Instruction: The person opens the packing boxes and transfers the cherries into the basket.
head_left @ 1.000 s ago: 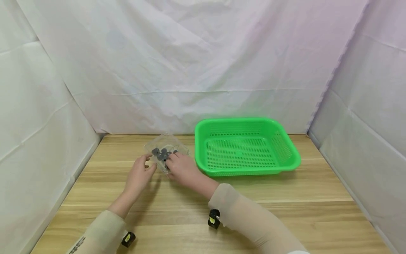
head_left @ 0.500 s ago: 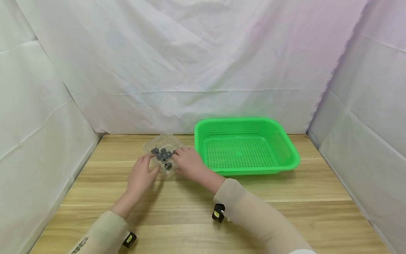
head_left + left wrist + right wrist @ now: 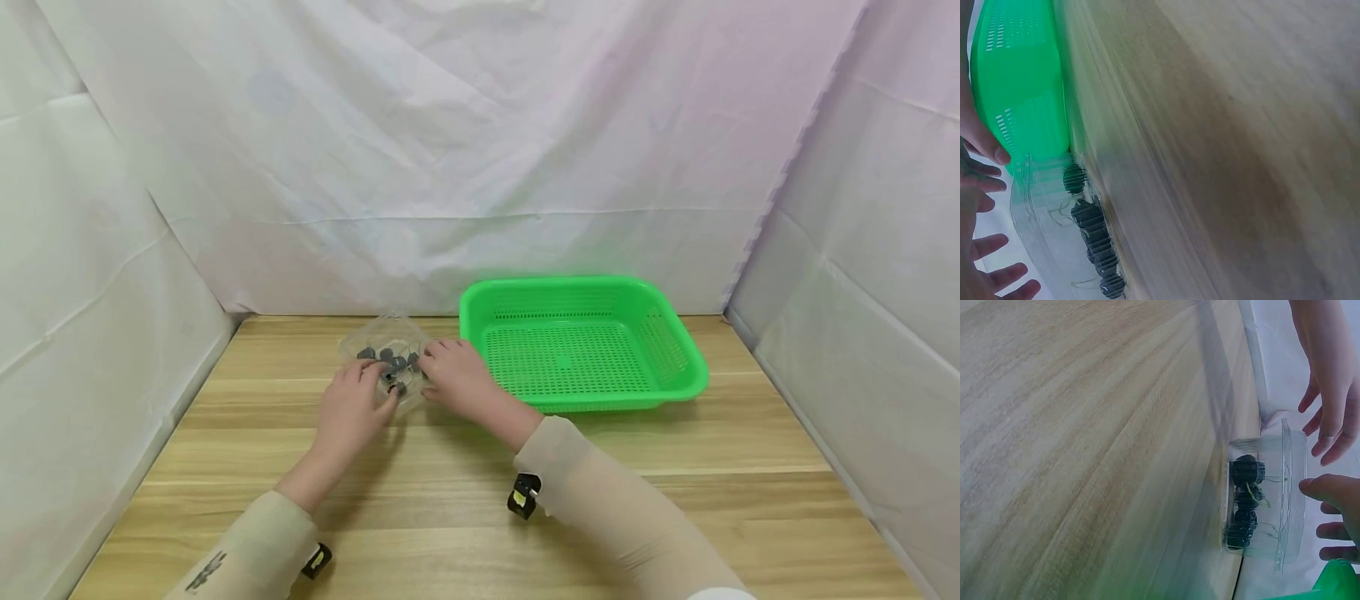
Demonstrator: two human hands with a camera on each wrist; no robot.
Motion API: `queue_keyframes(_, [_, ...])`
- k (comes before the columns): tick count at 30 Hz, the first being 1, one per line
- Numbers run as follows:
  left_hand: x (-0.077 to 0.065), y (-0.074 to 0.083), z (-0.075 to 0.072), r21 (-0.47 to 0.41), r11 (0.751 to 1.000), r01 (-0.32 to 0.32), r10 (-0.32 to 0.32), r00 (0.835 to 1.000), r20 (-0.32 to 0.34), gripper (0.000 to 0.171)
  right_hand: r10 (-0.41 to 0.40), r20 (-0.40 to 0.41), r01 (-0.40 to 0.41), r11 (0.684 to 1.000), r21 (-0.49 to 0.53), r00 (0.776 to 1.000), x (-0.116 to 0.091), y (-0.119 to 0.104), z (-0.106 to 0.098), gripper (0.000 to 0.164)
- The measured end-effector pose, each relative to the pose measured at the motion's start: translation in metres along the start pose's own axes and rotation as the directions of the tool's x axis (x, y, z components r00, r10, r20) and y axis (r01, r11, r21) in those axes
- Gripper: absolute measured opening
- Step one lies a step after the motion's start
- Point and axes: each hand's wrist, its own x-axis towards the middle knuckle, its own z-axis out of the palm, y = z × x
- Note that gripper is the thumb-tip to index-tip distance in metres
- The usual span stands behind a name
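White cloth hangs behind the wooden table; towards its far edge, left of centre, sits your clear box with dark round pieces inside. Your left hand is at its near-left side, your right hand at its right, both relaxed, gripping nothing. Its plastic probably flexes, so press lightly. Just right stands a green basket.

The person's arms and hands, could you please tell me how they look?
The left hand and right hand are ungloved. The left sleeve and right sleeve are beige and long, the left one with a dark marking; beside each shows a black device with a yellow patch.
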Motion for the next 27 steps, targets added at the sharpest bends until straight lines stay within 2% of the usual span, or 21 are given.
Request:
queue_keyframes(4, [0.002,0.003,0.002,0.08,0.996,-0.043,0.042,0.999,0.009,0.047,-0.008,-0.021,0.008,1.0,0.001,1.0,-0.003,0.002,0.0,0.044])
queue_keyframes(10, [0.006,0.006,0.004,0.209,0.975,-0.078,0.068,0.996,0.058,0.055,-0.006,-0.04,0.006,1.0,0.005,0.999,-0.006,0.005,0.001,0.048])
queue_keyframes(18, [0.01,0.011,0.006,0.264,0.958,-0.111,0.086,0.991,0.106,0.064,0.006,-0.017,-0.006,1.0,-0.005,1.0,-0.008,0.008,0.0,0.05])
queue_keyframes(27, [0.011,0.009,0.008,0.366,0.912,-0.184,0.145,0.981,0.132,0.075,0.008,-0.041,-0.008,1.0,0.003,0.999,-0.007,0.012,0.003,0.048])
